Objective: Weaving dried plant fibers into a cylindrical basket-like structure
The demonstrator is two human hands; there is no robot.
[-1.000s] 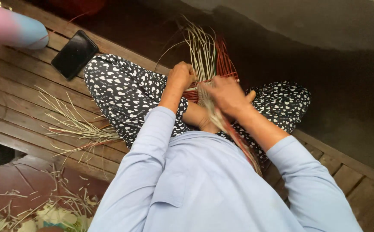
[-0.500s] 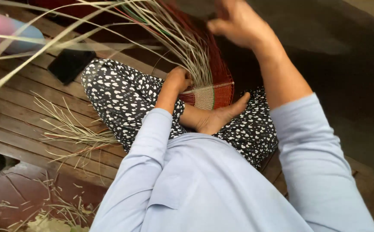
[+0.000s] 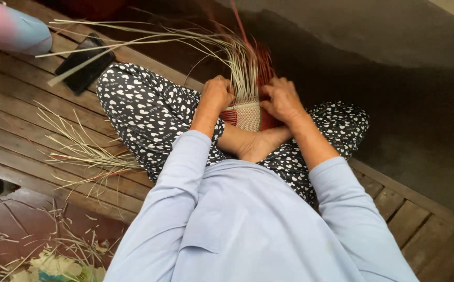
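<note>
Single head-worn view, looking steeply down, close range.

Aimed over own chest and crossed legs onto left hand (image 3: 217, 93) and right hand (image 3: 281, 99) at frame centre; wooden slat platform (image 3: 23, 125) running along left and lower right, dark ground (image 3: 420, 104) beyond. No second view sharing the scene.

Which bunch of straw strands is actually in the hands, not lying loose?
The pale strands fanning up from the woven piece, gripped between left hand and right hand. The other bunch lies untouched on the wooden slats.
</note>
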